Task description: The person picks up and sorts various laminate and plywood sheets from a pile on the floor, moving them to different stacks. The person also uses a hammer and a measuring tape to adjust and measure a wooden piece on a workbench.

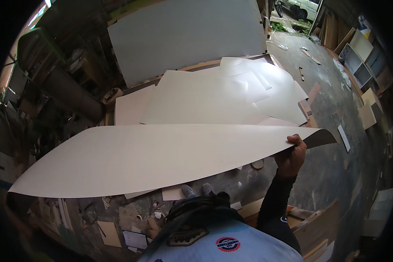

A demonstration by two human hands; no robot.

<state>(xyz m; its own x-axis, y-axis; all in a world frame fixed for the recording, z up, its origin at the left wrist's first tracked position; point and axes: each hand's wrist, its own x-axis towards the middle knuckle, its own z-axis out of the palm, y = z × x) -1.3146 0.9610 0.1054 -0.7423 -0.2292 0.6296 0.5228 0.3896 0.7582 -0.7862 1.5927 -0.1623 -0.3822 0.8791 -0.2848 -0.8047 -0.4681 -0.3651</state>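
A large, thin, cream-white sheet [161, 159], bowed along its length, stretches across in front of me. My right hand [291, 157] is closed on its near edge toward the right end, thumb on the upper face and the other fingers underneath. Just beyond my grip the sheet's right corner curls and shows a darker underside. At the far left its other end runs into shadow, and my left hand cannot be made out there. Behind the held sheet, several similar pale sheets [187, 98] lie overlapping on a low wooden-framed support, some shining with reflected light.
A big grey panel [187, 41] stands upright behind the pile. Wood offcuts and scraps [109, 232] litter the floor by my feet. Boards and a white shelf unit [354, 63] lean along the right side. A white strip [343, 138] lies on the concrete floor [323, 174].
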